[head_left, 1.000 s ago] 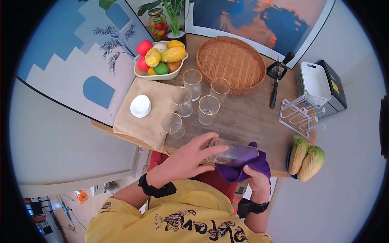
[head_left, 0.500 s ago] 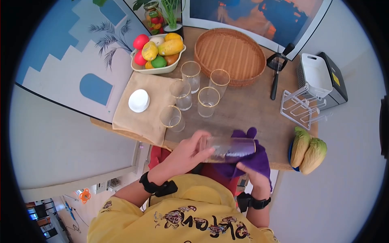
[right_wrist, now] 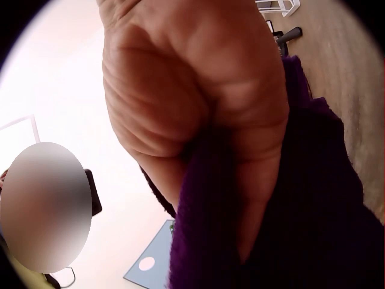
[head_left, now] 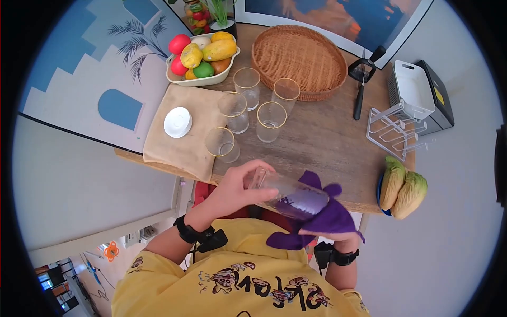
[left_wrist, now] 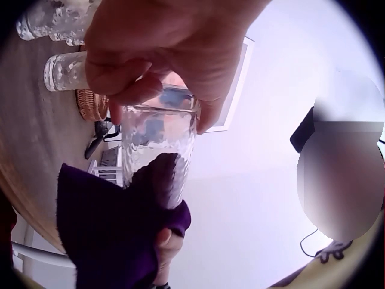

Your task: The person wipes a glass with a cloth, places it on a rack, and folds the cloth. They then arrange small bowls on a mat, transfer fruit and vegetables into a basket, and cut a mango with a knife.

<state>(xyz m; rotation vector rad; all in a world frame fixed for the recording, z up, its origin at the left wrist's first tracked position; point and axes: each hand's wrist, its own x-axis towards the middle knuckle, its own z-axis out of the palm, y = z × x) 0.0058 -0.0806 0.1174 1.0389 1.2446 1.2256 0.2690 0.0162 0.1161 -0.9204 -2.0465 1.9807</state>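
My left hand [head_left: 237, 186] grips a clear glass [head_left: 288, 194] by its base end, fingers and thumb around it. The glass lies tilted over the table's front edge, its mouth toward my right hand. A purple cloth [head_left: 335, 216] covers the mouth, and purple shows through the glass wall in the left wrist view. My right hand [right_wrist: 198, 90] holds this cloth, a fold of it between thumb and fingers; the head view hides most of that hand under the cloth. In the left wrist view its thumb [left_wrist: 168, 239] presses the cloth near the mouth.
Several gold-rimmed glasses [head_left: 271, 122] stand on the wooden table [head_left: 322, 142]. Behind are a round wicker tray [head_left: 298, 61] and a fruit bowl [head_left: 203, 81]. A white dish [head_left: 178, 122] sits on a beige cloth [head_left: 185, 150]. At right are a white rack [head_left: 393, 132] and cabbages [head_left: 404, 187].
The glass has tilted, its mouth end now lower. My right hand has shifted right and down, its thumb slipping from sight behind the cloth. My left hand still grips the glass.
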